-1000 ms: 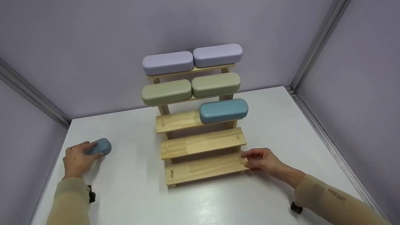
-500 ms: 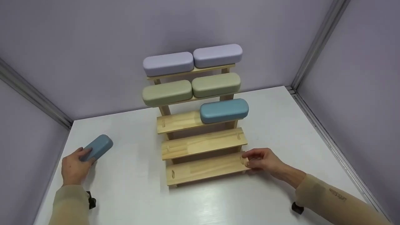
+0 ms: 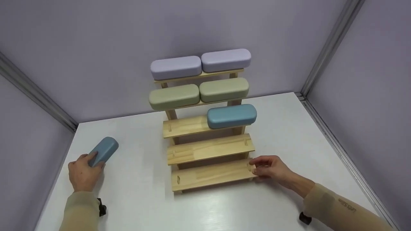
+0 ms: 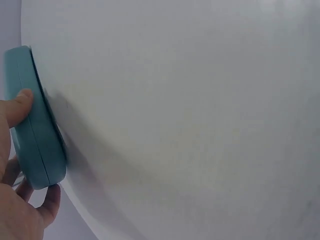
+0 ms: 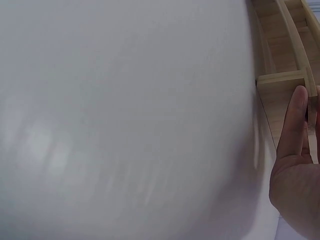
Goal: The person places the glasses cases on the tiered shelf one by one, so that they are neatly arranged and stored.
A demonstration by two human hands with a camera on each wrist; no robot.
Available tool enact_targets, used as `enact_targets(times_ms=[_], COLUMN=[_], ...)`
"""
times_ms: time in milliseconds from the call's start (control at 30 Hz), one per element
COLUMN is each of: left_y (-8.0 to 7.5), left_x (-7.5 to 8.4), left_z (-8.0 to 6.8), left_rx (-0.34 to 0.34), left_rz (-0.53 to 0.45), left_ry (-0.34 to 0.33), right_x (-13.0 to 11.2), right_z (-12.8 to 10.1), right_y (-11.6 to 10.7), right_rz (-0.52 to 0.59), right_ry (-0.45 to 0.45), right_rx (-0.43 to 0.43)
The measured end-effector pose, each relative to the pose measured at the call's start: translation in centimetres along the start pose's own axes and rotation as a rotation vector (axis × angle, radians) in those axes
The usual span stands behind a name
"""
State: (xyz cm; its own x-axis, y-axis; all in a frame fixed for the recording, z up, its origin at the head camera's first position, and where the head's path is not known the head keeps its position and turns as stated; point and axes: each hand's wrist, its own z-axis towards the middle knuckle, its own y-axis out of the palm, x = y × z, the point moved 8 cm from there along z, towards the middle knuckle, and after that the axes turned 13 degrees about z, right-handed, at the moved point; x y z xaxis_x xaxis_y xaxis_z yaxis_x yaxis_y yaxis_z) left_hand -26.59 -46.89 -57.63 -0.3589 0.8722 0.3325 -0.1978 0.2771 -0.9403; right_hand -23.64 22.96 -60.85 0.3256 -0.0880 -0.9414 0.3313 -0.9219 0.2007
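Observation:
A stepped wooden rack [image 3: 205, 150] stands mid-table with several shelves. Two lilac cases [image 3: 200, 64] fill the top shelf, two green cases [image 3: 199, 93] the second, and one blue case [image 3: 231, 115] lies on the right of the third. My left hand [image 3: 84, 171] grips a second blue case [image 3: 104, 150] [image 4: 32, 125] at the table's left, thumb on its near face and fingers under its end. My right hand [image 3: 268, 167] [image 5: 295, 165] holds the right end of the lowest shelf [image 3: 212, 175], fingers curled round its edge.
The white table [image 3: 135, 192] is boxed in by lilac walls on three sides, with metal corner posts [image 3: 330, 45]. The rack's two lowest shelves and the left half of its third shelf carry nothing.
My left hand has lifted and turned the blue case, so its far end now points up and away to the right. My right hand has stayed on the lowest shelf's end.

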Motion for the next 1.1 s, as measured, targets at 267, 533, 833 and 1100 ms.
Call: enact_targets(times_ms=[267,533,833,1100], left_y=[-1.1,-3.9,-7.3,-9.9], left_x=[2.1,4.8,9.0,13.4], left_z=[-0.7,-1.5,-3.3,-5.0], left_rx=[-0.004,0.035,0.069,0.139], left_rz=[-0.016,-0.063,-0.158,-0.225], left_ry=[0.104,0.244,0.385,0.528], right_x=[0.6,0.6,0.4,0.0], right_z=[-0.5,-0.6,-0.5,-0.3], right_y=[0.0,0.0,-0.1,0.3], right_rz=[0.016,0.015,0.01,0.04], right_ry=[0.009,0.014,0.022,-0.003], right_rx=[-0.022,-0.011,-0.003,-0.018])
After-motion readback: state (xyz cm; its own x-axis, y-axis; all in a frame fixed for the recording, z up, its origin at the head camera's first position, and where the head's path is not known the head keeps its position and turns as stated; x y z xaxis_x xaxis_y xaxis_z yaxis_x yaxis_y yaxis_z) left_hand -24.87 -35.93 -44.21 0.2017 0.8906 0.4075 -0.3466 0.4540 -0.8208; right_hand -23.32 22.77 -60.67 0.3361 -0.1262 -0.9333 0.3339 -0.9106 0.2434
